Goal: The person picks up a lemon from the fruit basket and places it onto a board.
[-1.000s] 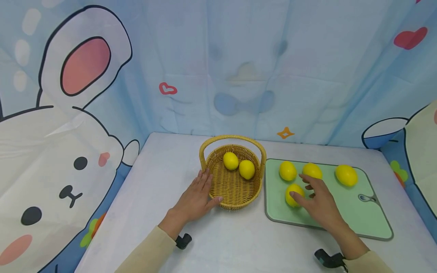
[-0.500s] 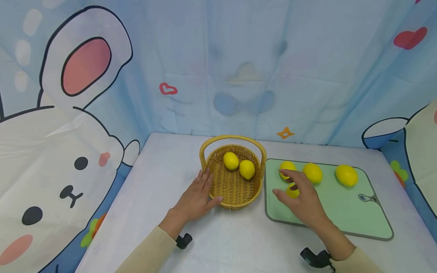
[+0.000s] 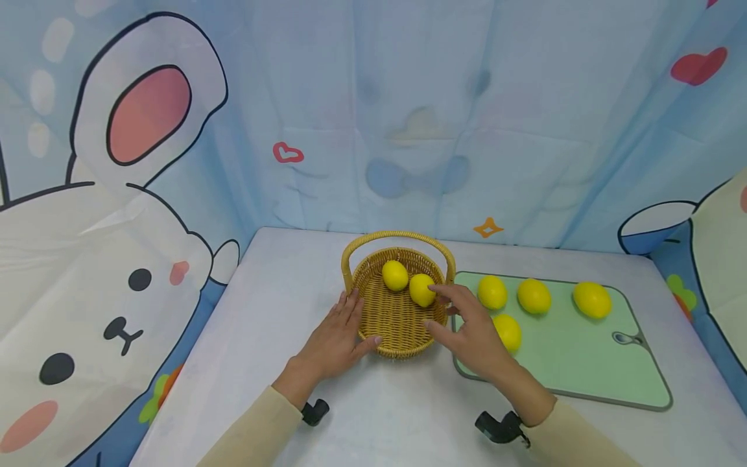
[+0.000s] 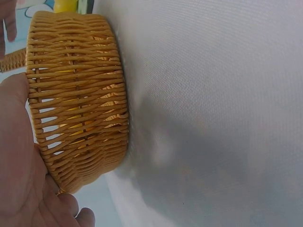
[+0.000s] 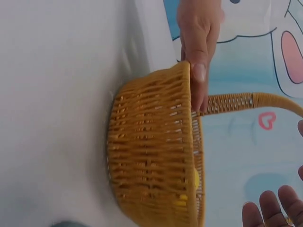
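Left hand (image 3: 329, 340): fingers extended, resting on left rim of basket (image 3: 403, 331); gripping nothing. Right hand (image 3: 469, 327): thumb and fingers spread apart, holding nothing, above basket's right rim. Basket upright on table (image 3: 379, 415), handle (image 3: 399, 235) raised. Inside, toward far side: two lemons (image 3: 395, 275), side by side. Right of basket: green board (image 3: 595, 363) bearing four more lemons (image 3: 592, 300), one partly hidden by right hand. Behind table: blue curtain (image 3: 525, 175), cartoon-printed.
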